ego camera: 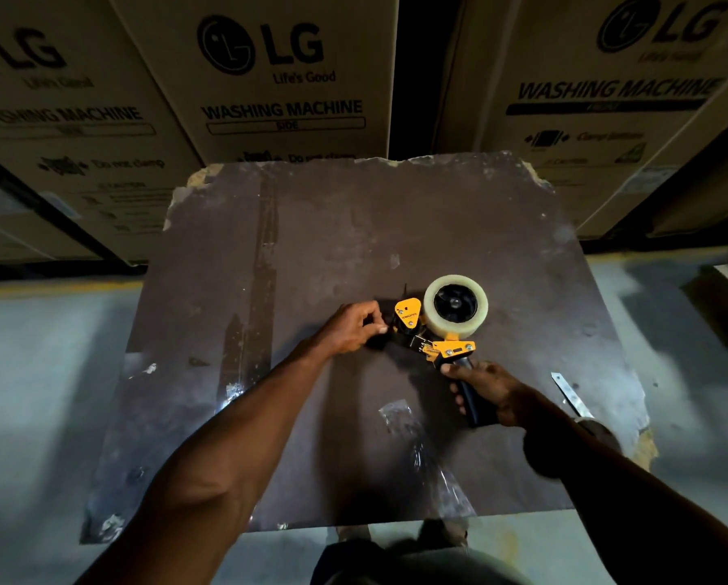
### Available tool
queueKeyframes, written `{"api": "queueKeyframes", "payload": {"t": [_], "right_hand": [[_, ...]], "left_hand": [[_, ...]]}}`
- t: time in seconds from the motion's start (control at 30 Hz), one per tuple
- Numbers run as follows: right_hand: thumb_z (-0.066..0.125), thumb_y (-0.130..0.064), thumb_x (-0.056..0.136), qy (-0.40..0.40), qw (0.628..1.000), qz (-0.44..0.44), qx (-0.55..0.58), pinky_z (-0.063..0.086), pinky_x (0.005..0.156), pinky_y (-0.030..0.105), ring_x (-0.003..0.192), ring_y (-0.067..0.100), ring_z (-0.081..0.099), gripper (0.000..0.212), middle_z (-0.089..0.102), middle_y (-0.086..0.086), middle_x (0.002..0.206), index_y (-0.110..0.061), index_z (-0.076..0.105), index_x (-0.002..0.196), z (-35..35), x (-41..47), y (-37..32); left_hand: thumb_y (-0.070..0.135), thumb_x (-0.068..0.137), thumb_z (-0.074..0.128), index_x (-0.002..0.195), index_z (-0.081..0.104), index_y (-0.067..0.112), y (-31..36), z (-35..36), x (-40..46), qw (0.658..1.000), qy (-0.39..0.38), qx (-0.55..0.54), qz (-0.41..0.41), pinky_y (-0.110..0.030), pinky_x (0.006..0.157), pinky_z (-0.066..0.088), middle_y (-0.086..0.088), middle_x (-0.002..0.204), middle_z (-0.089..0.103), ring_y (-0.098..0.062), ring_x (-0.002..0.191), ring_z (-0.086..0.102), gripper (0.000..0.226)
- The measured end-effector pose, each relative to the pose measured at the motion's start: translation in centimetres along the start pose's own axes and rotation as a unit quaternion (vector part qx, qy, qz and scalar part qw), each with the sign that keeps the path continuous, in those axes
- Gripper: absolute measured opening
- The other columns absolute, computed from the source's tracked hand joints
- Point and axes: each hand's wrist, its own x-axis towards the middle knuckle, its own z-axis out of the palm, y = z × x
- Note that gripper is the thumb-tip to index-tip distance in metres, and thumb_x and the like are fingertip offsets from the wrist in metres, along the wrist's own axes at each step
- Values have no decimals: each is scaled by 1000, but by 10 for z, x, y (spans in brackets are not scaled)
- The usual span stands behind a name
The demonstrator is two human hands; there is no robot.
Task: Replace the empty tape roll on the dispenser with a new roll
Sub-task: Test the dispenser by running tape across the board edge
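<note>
- Head view: the yellow tape dispenser [436,335] lies on the worn brown board [311,230], a full clear tape roll [455,305] already seated on its hub.
- Right hand [486,392] wraps the dark handle, the firm, rigid place to hold it.
- Left hand [353,329] has fingertips pinched at the dispenser's front end, apparently on the tape's free end; thin, sticky film likely to cling or tear.
- Serrated blade sits nearby, so fingers should keep off it.

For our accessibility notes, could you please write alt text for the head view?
A person's right hand grips the handle of a yellow tape dispenser holding a clear tape roll, while the left hand pinches at its front end, over a worn brown board.
</note>
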Motion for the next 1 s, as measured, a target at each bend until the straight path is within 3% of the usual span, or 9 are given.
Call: {"api": "queueKeyframes", "payload": {"t": [0.1,0.27,0.6,0.8,1.0], "right_hand": [[74,-31,89,-5,1000,0,5,50,50,28,48,18,57,29,63,5,58,-9,60,77,0,0,-1],[75,-31,88,-6,1000,-4,-6,48,51,29,50,18,56,30,62,4,62,-7,63,102,-5,2,-1],[74,-26,89,-7,1000,1,6,49,49,28,50,17,57,24,62,4,61,-8,59,90,-1,5,-2],[75,-26,88,-17,1000,-1,8,50,51,29,51,18,58,25,63,4,61,-7,60,91,0,8,1],[74,-25,89,-25,1000,-9,14,49,50,29,51,18,58,24,63,4,62,-8,59,96,-2,9,2]], "left_hand": [[10,85,71,72,58,27,5,-6,8,1000,-27,-1,7,-29,69,42,1,76,65,-10,70,54,26],[17,75,82,76,73,20,8,-13,25,999,-33,40,-12,-27,70,48,4,71,70,-6,65,60,10],[29,62,87,69,71,14,24,-28,48,987,-16,157,-24,-24,53,41,4,61,67,-8,56,55,23],[20,68,87,78,77,11,19,-23,50,993,-67,91,-33,-24,59,40,1,67,69,-6,59,52,16],[18,79,78,94,80,15,7,-9,36,998,-46,47,-22,-23,64,40,8,71,68,1,61,51,15]]}}
